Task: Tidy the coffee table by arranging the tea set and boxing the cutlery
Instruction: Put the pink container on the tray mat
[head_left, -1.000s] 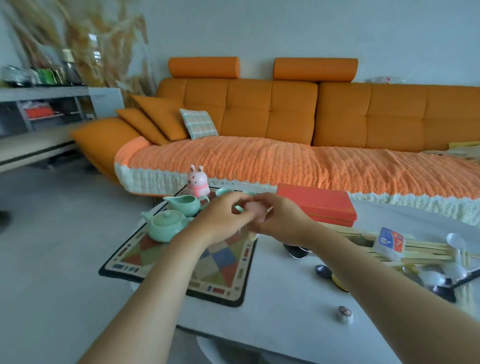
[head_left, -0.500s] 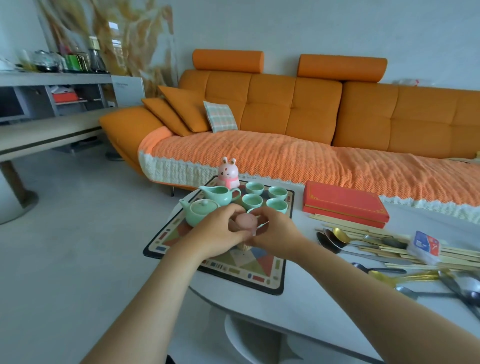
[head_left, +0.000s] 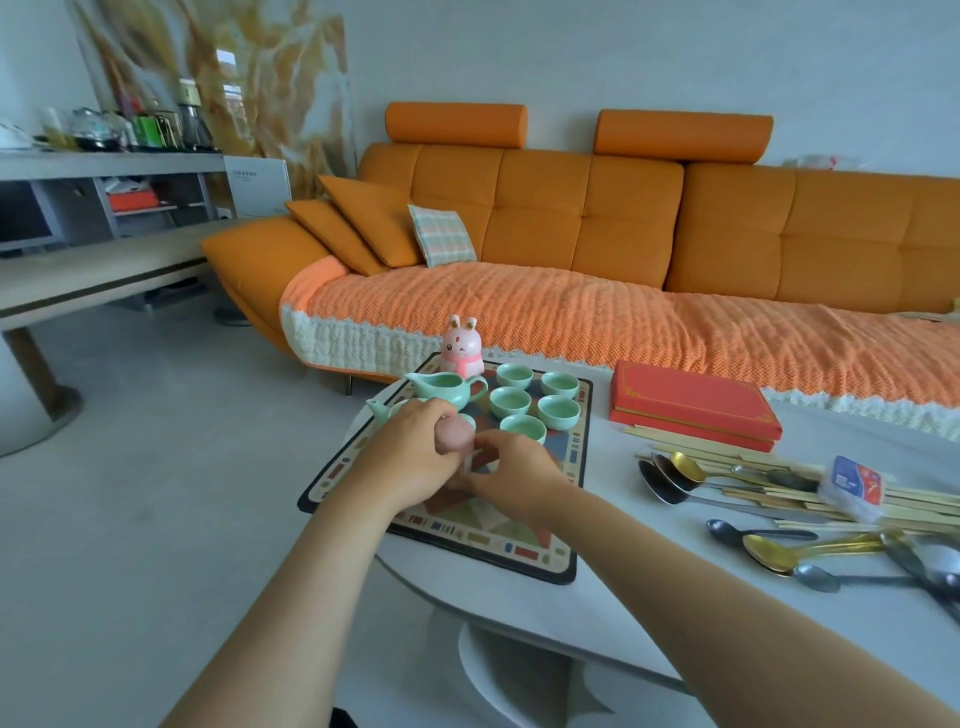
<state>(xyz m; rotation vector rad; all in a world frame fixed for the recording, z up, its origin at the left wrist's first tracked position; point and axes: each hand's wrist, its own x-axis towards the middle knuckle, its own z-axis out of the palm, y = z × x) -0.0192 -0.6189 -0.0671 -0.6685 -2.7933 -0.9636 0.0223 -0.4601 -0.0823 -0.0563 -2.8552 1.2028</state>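
Note:
Both hands meet over the patterned mat (head_left: 519, 558) on the white coffee table (head_left: 675, 613). My left hand (head_left: 410, 460) and my right hand (head_left: 517, 475) together grip a small pink round object (head_left: 457, 434). Just behind them on the mat stand several mint-green cups (head_left: 558, 411), a green pitcher (head_left: 448, 388) and a green teapot (head_left: 382, 410), mostly hidden by my left hand. A pink rabbit figure (head_left: 462, 349) sits at the mat's far edge. To the right lie a shut red box (head_left: 691, 406), loose spoons (head_left: 769, 553) and pale chopsticks (head_left: 753, 493).
A blue and red packet (head_left: 852, 487) rests on the chopsticks. An orange sofa (head_left: 571, 244) with a knitted cover runs behind the table. A grey shelf unit (head_left: 104, 197) stands at the left, with open floor between it and the table.
My view has swung right and down, so the cups, box and cutlery show more fully. Both hands have stayed joined on the pink object, drifting closer to the tea set.

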